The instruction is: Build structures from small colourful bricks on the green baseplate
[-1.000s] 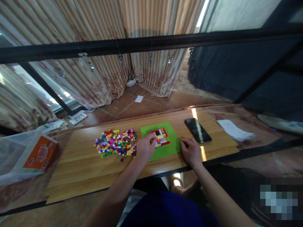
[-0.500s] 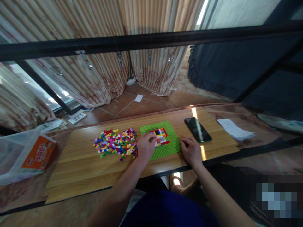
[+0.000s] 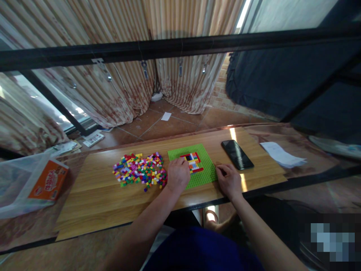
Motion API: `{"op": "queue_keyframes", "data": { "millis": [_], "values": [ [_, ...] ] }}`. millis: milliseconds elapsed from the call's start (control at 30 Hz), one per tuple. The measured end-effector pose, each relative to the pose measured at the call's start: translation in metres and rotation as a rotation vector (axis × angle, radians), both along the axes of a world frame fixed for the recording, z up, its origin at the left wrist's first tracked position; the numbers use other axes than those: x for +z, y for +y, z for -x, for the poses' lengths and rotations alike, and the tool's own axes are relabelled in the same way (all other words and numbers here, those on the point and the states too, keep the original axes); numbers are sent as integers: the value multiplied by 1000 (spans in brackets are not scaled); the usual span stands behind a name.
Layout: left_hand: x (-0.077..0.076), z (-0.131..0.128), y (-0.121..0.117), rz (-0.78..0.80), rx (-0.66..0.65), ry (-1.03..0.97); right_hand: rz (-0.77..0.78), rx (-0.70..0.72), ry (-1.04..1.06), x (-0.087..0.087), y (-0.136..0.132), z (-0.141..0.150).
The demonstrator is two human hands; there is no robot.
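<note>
A green studded baseplate [image 3: 207,165] lies on the wooden board, bearing a small patch of red, blue, yellow, white and orange toy bricks [image 3: 195,162]. Over the plate's left half is my left hand [image 3: 179,175], fingers drawn together at the left side of that patch. Whatever sits under its fingertips is hidden. My right hand [image 3: 229,181] rests at the plate's right edge with thumb and forefinger curled together; their tips are beside the edge, and any small thing between them cannot be made out. Left of the plate spreads a pile of loose, many-coloured bricks [image 3: 141,169].
A black phone [image 3: 237,154] lies right of the baseplate on the wooden board [image 3: 93,203]. Further right are white papers [image 3: 282,154]. A clear plastic bin [image 3: 17,188] with an orange label stands at the left. A dark metal bar [image 3: 169,47] crosses beyond the board.
My left hand has turned and shifted slightly right, its fingertips moving up along the bricks' left side. My right hand keeps its place. The whole view has moved a little.
</note>
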State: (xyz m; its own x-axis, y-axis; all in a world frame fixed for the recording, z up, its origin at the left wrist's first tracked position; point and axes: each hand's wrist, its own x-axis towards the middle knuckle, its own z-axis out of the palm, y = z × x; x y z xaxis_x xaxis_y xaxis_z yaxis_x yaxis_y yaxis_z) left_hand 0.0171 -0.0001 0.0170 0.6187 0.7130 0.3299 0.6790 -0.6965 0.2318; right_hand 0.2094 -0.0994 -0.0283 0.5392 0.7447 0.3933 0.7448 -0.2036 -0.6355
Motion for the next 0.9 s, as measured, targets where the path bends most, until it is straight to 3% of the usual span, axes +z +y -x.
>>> {"op": "queue_keyframes", "data": {
  "millis": [233, 433, 567, 733, 900],
  "values": [
    [9, -1, -7, -54, -89, 152, 19, 13, -22, -1, -1, 0],
    [12, 16, -15, 22, -30, 17, 93, 59, -88, -4, -1, -2],
    [9, 46, -19, 23, 82, -82, 86, 81, -123, -6, 0, -2],
    [2, 103, -17, 80, 224, -249, 53, 138, -158, -7, -1, -2],
    [-11, 146, -23, 115, 362, -282, 51, 155, -186, -10, -5, -1]
  ]
}}
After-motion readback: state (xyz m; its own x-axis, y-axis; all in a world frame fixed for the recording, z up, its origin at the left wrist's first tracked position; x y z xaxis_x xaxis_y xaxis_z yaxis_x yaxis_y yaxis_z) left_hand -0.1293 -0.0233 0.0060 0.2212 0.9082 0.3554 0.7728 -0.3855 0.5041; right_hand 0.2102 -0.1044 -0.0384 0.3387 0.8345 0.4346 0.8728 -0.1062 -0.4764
